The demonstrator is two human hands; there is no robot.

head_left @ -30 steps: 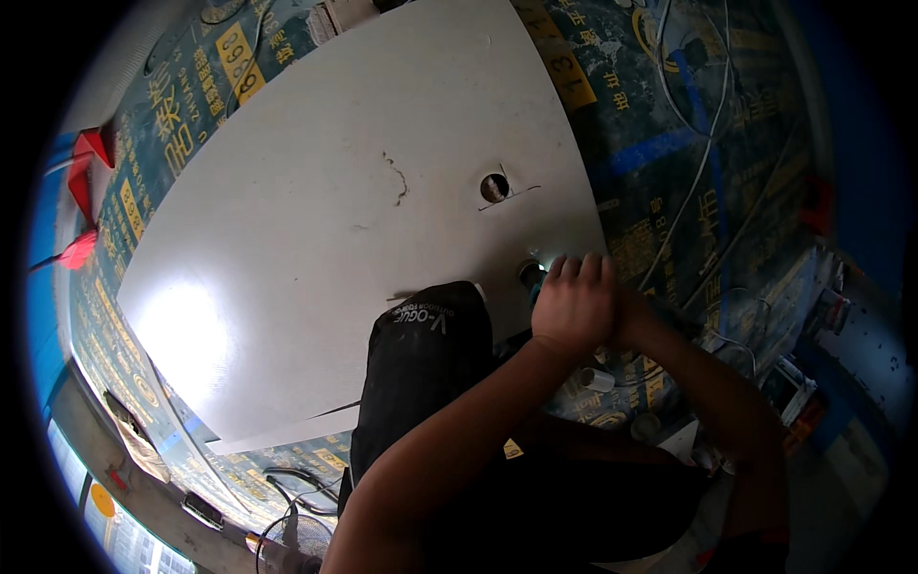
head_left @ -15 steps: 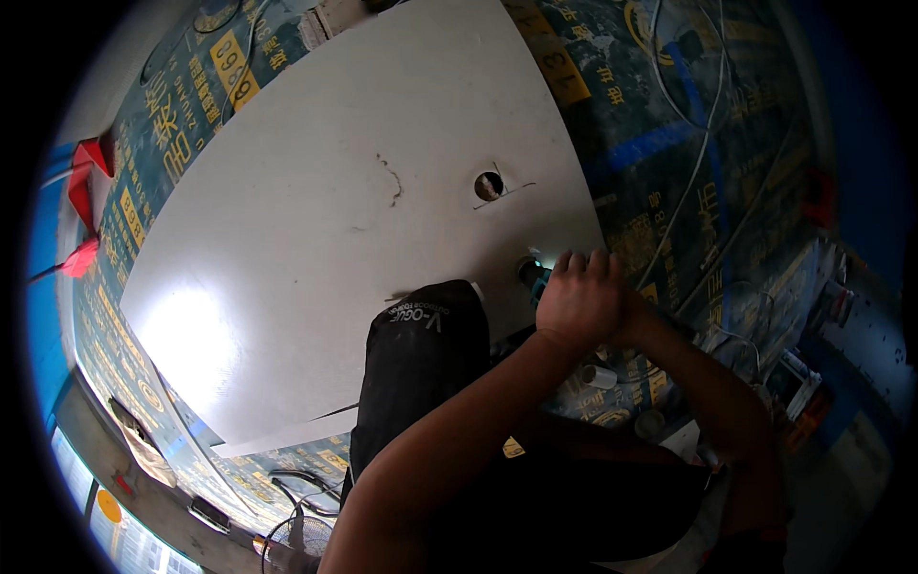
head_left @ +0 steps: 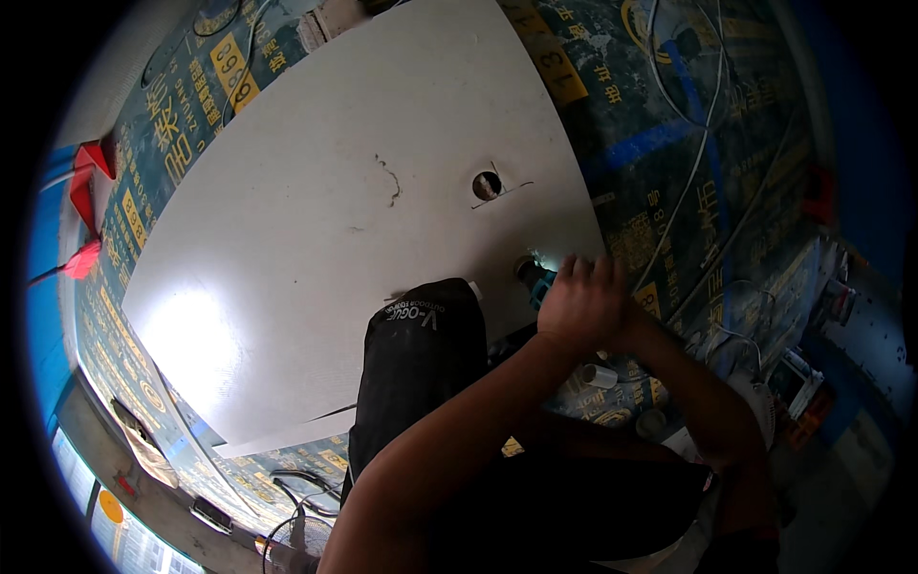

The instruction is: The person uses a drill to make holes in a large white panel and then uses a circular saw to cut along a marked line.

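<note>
My left hand is closed over the back of a teal-and-black power drill, whose round cutter meets a white panel in a small patch of light near the panel's right edge. My right hand is tucked behind the left one at the drill, its fingers hidden. Farther up the panel are a cut round hole with drawn lines around it and a thin crack. My knee in black trousers rests on the panel, left of the drill.
A printed dark-green protective sheet lies under the panel, with loose cables on it. A white cylinder is below the drill. Red tools lean at the far left; a wire fan guard shows at lower left, clutter at right.
Hands and drill stay at the same spot on the panel, with only slight shifts of grip and arms. The whole view has drifted a little.
</note>
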